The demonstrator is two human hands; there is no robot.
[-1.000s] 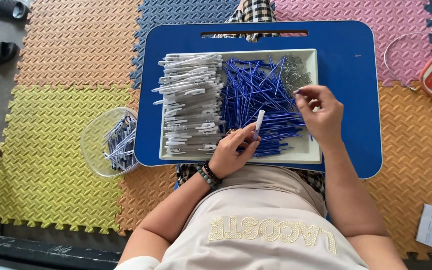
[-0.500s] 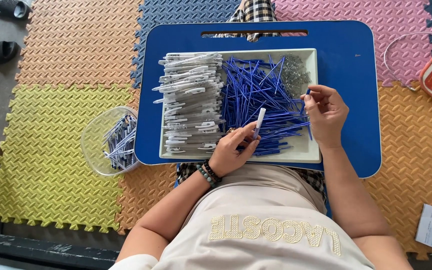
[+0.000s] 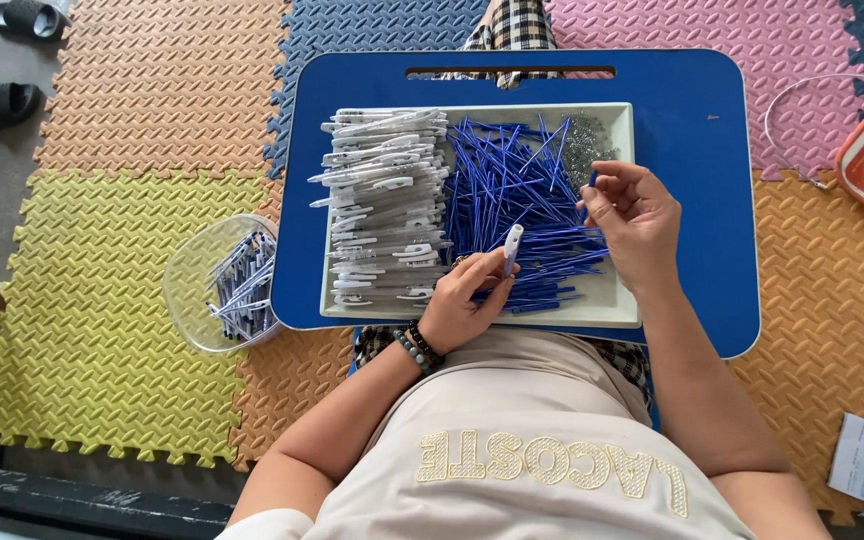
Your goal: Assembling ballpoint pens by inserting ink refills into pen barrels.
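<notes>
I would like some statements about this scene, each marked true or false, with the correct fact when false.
1. The left hand holds a white pen barrel. True.
2. The blue refills lie left of the white barrels in the tray. False: they lie to the right.
3. The right hand rests flat on the mat. False: it is raised over the tray, pinching something small and blue.
4. A clear tub sits beside the blue lap desk. True.
</notes>
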